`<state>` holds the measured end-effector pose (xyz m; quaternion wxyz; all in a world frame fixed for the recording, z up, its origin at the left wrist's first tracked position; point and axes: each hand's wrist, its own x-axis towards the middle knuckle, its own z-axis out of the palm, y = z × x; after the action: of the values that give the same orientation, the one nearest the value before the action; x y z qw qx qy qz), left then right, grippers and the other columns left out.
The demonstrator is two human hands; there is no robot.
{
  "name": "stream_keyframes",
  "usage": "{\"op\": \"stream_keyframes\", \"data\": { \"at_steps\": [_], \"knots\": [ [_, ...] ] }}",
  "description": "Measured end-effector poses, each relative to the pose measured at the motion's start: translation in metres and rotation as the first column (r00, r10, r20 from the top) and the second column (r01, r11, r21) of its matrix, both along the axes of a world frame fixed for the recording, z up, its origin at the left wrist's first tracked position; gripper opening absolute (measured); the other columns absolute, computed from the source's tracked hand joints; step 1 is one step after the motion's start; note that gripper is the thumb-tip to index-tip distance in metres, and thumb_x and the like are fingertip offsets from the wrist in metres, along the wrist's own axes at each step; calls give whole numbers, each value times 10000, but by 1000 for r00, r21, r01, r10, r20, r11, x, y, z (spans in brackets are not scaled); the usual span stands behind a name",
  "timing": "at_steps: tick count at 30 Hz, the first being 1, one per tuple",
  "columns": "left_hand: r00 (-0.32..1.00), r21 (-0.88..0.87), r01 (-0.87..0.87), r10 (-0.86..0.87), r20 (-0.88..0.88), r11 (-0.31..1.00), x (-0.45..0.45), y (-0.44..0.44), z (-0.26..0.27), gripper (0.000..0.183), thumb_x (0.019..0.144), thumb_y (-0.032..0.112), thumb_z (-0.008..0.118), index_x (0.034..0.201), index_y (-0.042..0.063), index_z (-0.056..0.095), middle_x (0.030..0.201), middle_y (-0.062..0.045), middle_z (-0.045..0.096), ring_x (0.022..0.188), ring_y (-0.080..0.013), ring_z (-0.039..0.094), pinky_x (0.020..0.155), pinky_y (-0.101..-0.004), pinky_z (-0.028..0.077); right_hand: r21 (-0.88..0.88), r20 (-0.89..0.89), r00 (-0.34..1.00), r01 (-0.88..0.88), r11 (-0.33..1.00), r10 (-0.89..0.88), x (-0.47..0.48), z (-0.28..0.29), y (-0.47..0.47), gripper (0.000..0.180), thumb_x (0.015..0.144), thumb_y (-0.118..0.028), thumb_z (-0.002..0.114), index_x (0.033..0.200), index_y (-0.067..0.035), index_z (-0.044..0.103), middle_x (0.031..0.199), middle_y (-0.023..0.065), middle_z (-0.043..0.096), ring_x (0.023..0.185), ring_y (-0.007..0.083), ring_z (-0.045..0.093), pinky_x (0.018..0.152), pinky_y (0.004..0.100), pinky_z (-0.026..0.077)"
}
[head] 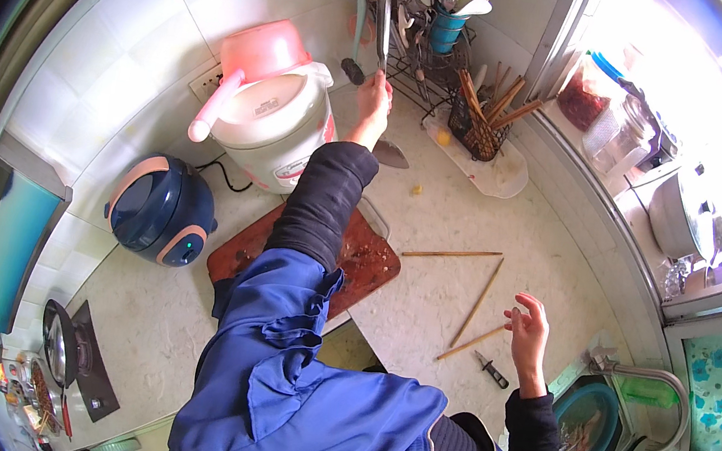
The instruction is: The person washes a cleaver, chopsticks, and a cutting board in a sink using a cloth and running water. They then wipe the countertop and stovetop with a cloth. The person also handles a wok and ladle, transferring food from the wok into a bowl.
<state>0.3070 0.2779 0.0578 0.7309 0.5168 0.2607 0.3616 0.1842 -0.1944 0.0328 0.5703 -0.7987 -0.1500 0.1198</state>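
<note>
My left hand (373, 105) reaches to the utensil rack (416, 68) at the back. Its fingers close around the lower end of a long silvery metal utensil (383, 30). A dark metal blade-like piece (391, 154) lies beside that wrist. Over the right part of the counter is my right hand (529, 333), fingers loosely bent, holding nothing visible. The tip of one wooden chopstick (470, 344) is close to its fingertips. Two more chopsticks (451, 254) (478, 302) and a small black-handled knife (491, 370) lie nearby. My left sleeve partly covers a reddish-brown cutting board (366, 264).
A white rice cooker (271, 125) bears a pink dipper (264, 52). Left of it stands a blue cooker (161, 209). A wire basket (480, 128) of chopsticks sits on a white tray (504, 176). A faucet (649, 374) and basin (583, 433) are at right, a pan (59, 343) at left.
</note>
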Motion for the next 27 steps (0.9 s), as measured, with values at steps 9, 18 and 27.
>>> {"op": "stream_keyframes", "data": {
  "at_steps": [9, 18, 27],
  "knots": [
    [990, -117, -142, 139, -36, 983, 12, 32, 4, 421, 907, 405, 415, 605, 112, 439, 436, 13, 380, 314, -103, 339, 299, -254, 231, -14, -26, 999, 22, 1000, -22, -1, -14, -10, 218, 825, 27, 501, 1035, -9, 551, 1143, 89, 503, 772, 167, 637, 592, 249, 517],
    [956, 66, -259, 266, -127, 964, 22, 76, 22, 437, 904, 372, 454, 600, 59, 480, 447, 1, 408, 343, -117, 388, 319, -273, 292, -26, -74, 997, 17, 1000, -19, -5, -26, -11, 217, 852, 14, 492, 1058, -25, 547, 1126, 46, 503, 799, 156, 626, 600, 242, 508],
    [996, 83, -67, 72, -55, 994, 15, 63, 17, 441, 900, 384, 442, 582, 79, 465, 440, 16, 390, 333, -82, 345, 316, -235, 242, -44, -84, 996, 5, 999, -8, -6, -28, 1, 216, 849, 20, 486, 1050, -21, 552, 1123, 51, 504, 788, 158, 625, 603, 246, 503]
  ]
}}
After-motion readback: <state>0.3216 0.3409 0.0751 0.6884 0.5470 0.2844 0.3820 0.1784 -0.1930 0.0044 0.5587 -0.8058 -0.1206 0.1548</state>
